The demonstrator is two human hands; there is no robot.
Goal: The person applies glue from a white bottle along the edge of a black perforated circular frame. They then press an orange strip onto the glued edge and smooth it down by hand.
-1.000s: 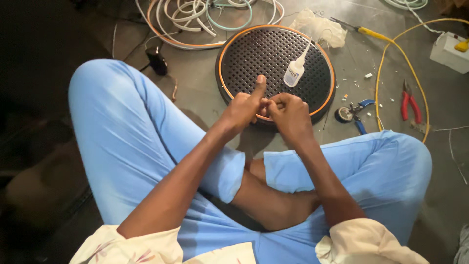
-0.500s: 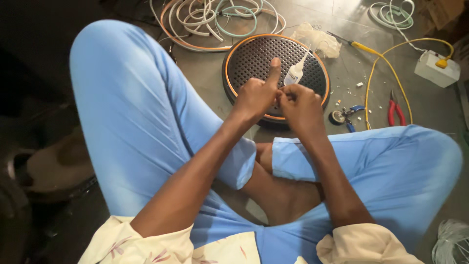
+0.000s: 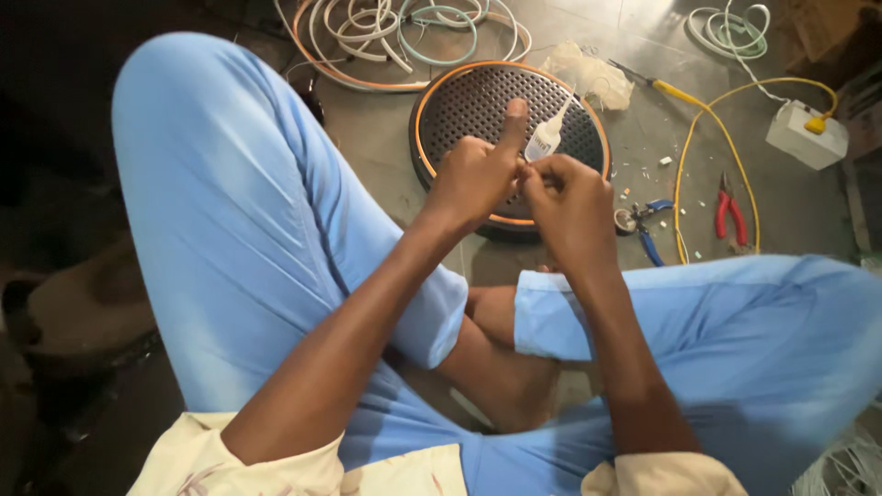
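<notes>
**Hands pinched together over a round grille**

Grey concrete floor [image 3: 386, 138] fills the scene, strewn with cable and tools around a person sitting cross-legged in light blue trousers [image 3: 239, 239].

A round grille [image 3: 478, 101] lies on the floor just ahead of the knees: black perforated mesh inside an orange rim, flat, partly hidden by both hands. On it rests a small white tube [image 3: 544, 138] with a pointed nozzle, tilted up and to the right, just above the fingers.

The left hand [image 3: 473, 174] is curled into a loose fist with the thumb straight up. The right hand [image 3: 571, 197] is closed, fingertips pinched against the left's. What they pinch is too small to tell.

Coiled cables [image 3: 404, 32] lie beyond the grille. To the right sit crumpled plastic [image 3: 588, 78], a yellow wire [image 3: 707, 138], a white box [image 3: 804, 133], red pliers [image 3: 730, 211] and a blue tool [image 3: 648, 230].
</notes>
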